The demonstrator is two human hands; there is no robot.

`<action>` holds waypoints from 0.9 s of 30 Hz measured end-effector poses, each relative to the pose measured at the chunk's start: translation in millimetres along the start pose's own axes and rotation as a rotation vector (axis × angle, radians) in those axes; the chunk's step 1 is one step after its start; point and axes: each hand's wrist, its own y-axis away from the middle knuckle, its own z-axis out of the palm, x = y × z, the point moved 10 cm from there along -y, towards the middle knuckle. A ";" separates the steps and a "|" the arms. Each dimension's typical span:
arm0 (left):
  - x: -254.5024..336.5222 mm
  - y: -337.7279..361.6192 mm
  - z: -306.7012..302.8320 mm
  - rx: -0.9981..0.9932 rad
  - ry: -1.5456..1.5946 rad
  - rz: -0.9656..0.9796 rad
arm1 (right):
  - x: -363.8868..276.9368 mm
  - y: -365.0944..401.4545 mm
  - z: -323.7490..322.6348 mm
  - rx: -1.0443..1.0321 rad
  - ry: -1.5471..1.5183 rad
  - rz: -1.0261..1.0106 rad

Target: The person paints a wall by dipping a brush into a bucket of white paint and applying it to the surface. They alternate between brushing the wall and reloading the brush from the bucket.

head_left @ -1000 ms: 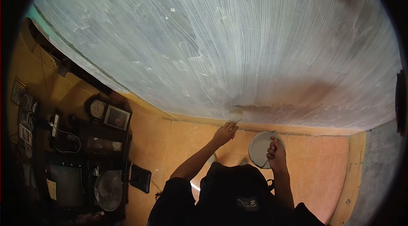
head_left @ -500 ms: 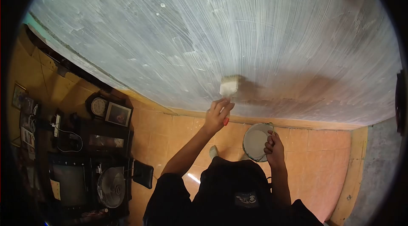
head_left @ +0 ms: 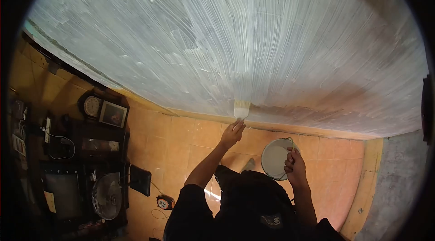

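Note:
My left hand (head_left: 232, 133) is closed round the handle of a wide paintbrush (head_left: 242, 110). The pale bristles touch the lower part of the wall (head_left: 190, 28), which carries streaky white paint over grey. My right hand (head_left: 295, 167) grips the thin wire handle of a bucket (head_left: 264, 165), which hangs just in front of my body. Whitish paint fills part of the bucket, and my fingers cover some of its right rim.
Orange floor tiles (head_left: 181, 137) run along the wall's foot. On the left are dark furniture, a fan (head_left: 107, 197), a wall-clock-like dial (head_left: 92, 105) and a framed picture (head_left: 113, 114). An orange-and-black cable reel (head_left: 165, 202) lies on the floor. A grey wall (head_left: 398, 182) stands at right.
My left hand has drawn the paintbrush down the wall, closer to the floor. The view has shifted, bringing the cable reel into sight. My right hand still holds the bucket.

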 end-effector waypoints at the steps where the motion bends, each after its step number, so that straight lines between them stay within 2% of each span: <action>1: -4.9 10.3 19.5 -0.062 0.027 -0.065 | -1.9 1.0 -4.4 0.023 0.012 0.004; 3: -6.9 23.8 42.2 -0.123 0.062 -0.139 | -6.5 0.8 -11.1 0.037 0.015 -0.009; 5: -12.5 37.7 63.9 -0.315 0.119 -0.270 | -6.3 4.8 -19.6 0.053 0.021 -0.017; 8: -9.7 34.8 63.8 -0.301 0.125 -0.243 | -8.8 4.6 -25.4 0.038 0.015 -0.022; 10: -7.1 10.5 38.4 -0.270 0.102 -0.228 | -8.2 6.0 -29.9 0.065 0.019 -0.040; 12: -1.7 -19.8 -2.1 -0.087 0.115 -0.151 | -3.9 5.6 -27.3 0.052 0.018 -0.035; 16: 18.8 -64.4 -58.4 -0.055 0.157 -0.128 | -1.3 4.4 -20.6 0.026 0.002 -0.035; 22: 48.1 -126.8 -184.9 0.158 0.006 -0.062 | 11.0 1.2 -17.0 -0.009 -0.023 -0.016; 24: 51.8 -135.5 -229.9 0.376 -0.027 -0.041 | 15.6 -3.2 -15.3 -0.033 -0.042 -0.017; 27: 38.7 -135.4 -237.8 0.487 -0.144 -0.040 | 17.9 0.8 -6.8 -0.048 -0.057 -0.012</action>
